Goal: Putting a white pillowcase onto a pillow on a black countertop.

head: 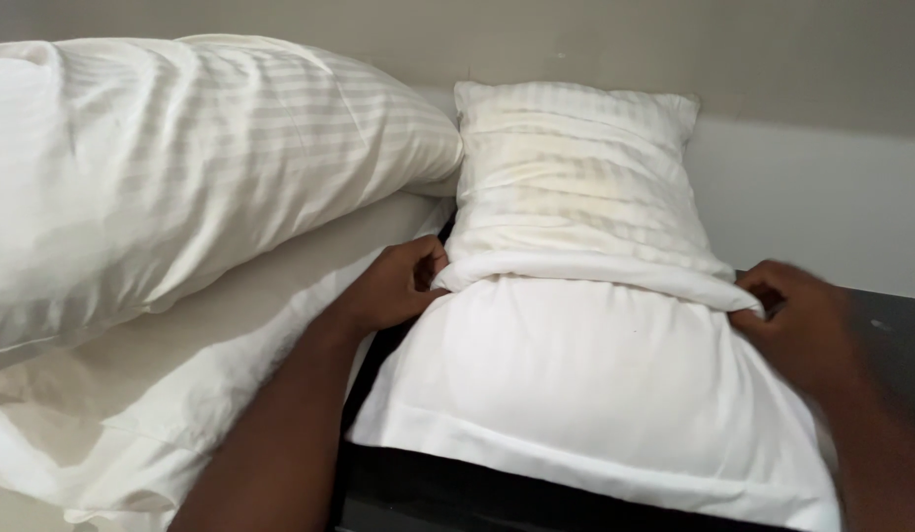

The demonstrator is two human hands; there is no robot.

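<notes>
Nearest, the left hand (398,284) and the right hand (797,317) are each pinched shut on the rolled open edge of a plain white pillowcase (595,394), one at either side. Between the hands lies the pillow (576,177), striped and faintly yellowed; its lower part is already inside the case, its upper part bare beyond the fingers. It rests on a dark surface (896,335). The step in hand looks like drawing the case up over the pillow; going further would call for an even pull from both sides. Left of the left hand, cased pillows (181,167) are stacked.
</notes>
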